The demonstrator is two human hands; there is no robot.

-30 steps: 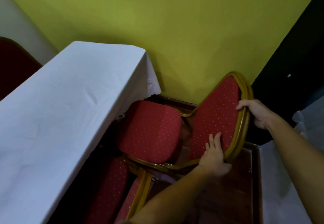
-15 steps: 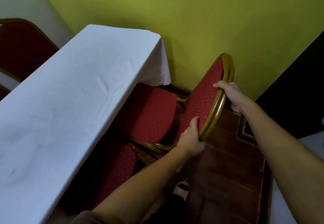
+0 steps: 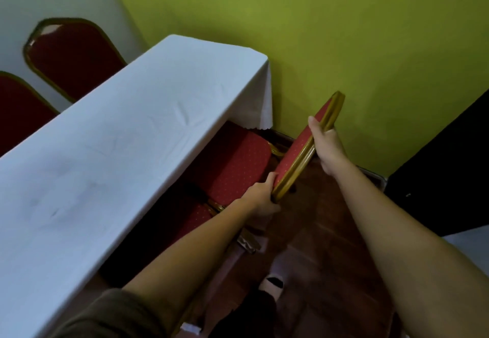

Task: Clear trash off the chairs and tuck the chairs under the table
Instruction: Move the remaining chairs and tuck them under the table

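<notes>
A red chair with a gold frame [image 3: 299, 149] stands at the far end of the table [image 3: 111, 152], which wears a white cloth. Its seat [image 3: 232, 163] lies partly under the cloth's edge, and its backrest tilts toward the green wall. My left hand [image 3: 260, 197] grips the lower edge of the backrest. My right hand [image 3: 324, 141] grips the backrest's frame higher up, thumb on the red padding. A second red chair seat [image 3: 190, 218] sits nearer me, mostly under the table. No trash shows on either seat.
Two more red chairs [image 3: 71, 57] stand against the white wall across the table. The green wall [image 3: 344, 46] is close behind the held chair. A dark panel [image 3: 444, 173] stands at right. A small shiny wrapper [image 3: 248, 242] lies on the wooden floor near my foot [image 3: 272, 283].
The chair has moved further under the table and its backrest now shows almost edge-on. Both hands kept their grip. The view has pulled back and up, showing the chairs across the table.
</notes>
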